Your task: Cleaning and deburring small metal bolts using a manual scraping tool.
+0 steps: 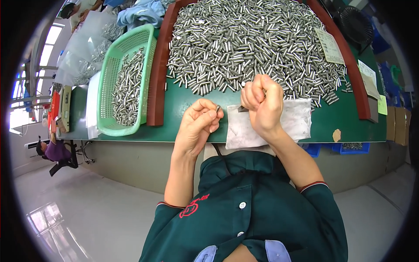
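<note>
Thumb and fingers of my left hand (198,124) pinch a small metal pin (218,108) just above the green table. My right hand (264,102) is closed in a fist around a dark, flat-ended tool (242,109). Only the tool's end shows, pointing toward my left hand; the rest is hidden in the fist. Below the right hand lies a stained white cloth (294,122) at the table's near edge. A wide heap of shiny metal pins (244,43) spreads over the table beyond both hands.
Dark red rails (156,87) flank the heap. Left stands a green plastic basket (102,105) partly filled with pins, near clear bags (89,48). Papers (330,47) rest by the right rail, with a black fan (355,26) behind. A person (59,150) sits far left.
</note>
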`<state>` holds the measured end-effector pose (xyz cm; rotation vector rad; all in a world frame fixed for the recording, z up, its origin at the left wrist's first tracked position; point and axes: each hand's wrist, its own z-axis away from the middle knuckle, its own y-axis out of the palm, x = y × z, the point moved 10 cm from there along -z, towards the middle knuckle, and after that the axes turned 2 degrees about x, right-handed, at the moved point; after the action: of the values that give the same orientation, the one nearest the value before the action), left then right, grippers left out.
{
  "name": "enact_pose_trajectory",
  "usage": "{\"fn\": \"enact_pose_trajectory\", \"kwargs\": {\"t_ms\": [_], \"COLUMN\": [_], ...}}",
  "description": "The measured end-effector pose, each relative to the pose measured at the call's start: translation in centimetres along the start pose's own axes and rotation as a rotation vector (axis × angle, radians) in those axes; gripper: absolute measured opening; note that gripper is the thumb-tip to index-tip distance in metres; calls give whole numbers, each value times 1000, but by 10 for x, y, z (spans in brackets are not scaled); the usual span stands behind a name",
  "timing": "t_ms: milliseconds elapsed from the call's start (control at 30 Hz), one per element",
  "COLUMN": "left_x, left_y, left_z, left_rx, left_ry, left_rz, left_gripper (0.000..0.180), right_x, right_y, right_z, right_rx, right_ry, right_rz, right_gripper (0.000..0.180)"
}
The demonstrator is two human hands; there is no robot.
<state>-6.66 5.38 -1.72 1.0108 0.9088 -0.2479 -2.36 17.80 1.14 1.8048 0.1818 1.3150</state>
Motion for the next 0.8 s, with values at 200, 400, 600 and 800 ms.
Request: {"fn": "enact_pose_trajectory", "kwargs": {"t_ms": [200, 400, 600, 800], "left_x": [-8, -41, -81, -75], "left_y": [-9, -40, -31, 8], "left_z": [2, 3, 0, -6], "left_rx": [-78, -215, -500, -223], "left_ry": [19, 173, 408, 642], "left_rz": [32, -189, -1392, -1872], "left_gripper": [18, 19, 16, 16], "right_x": [-3, -3, -3, -3], "right_y": [-5, -4, -5, -7], "right_z": [-1, -1, -1, -1], "right_rx": [-23, -14, -15, -32], "right_ry": [24, 30, 23, 22], "right_rz": [-72, -59, -60, -61], "right_gripper": [35, 34, 34, 34]}}
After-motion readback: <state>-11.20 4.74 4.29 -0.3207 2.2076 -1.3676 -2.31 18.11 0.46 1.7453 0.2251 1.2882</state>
